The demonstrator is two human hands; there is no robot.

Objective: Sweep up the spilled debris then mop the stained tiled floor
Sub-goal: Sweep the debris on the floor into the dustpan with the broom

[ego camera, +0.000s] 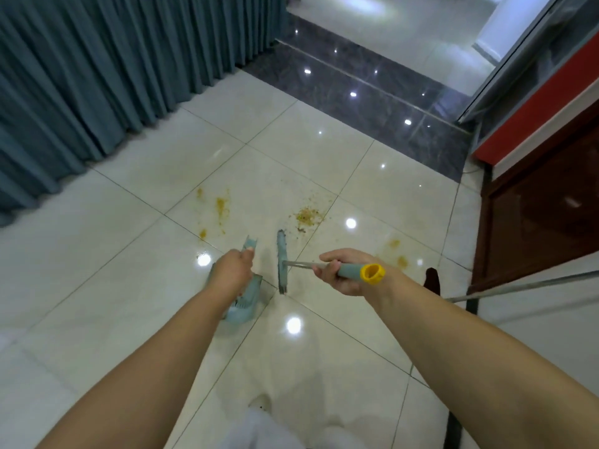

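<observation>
My right hand (340,270) grips the teal grip of a broom handle (359,272) with a yellow end cap; its teal brush head (282,260) rests on the cream tiles just short of a heap of brownish crumbs (308,217). My left hand (235,270) holds the handle of a pale teal dustpan (243,303), which sits left of the brush. Yellow-orange stains mark the tiles at the left (222,207) and at the right (400,254).
A teal pleated curtain (113,76) hangs along the left. A dark wooden cabinet (534,215) with a red-and-white top stands at the right, and a metal pole (518,288) leans by it. Dark granite strip (356,89) lies ahead.
</observation>
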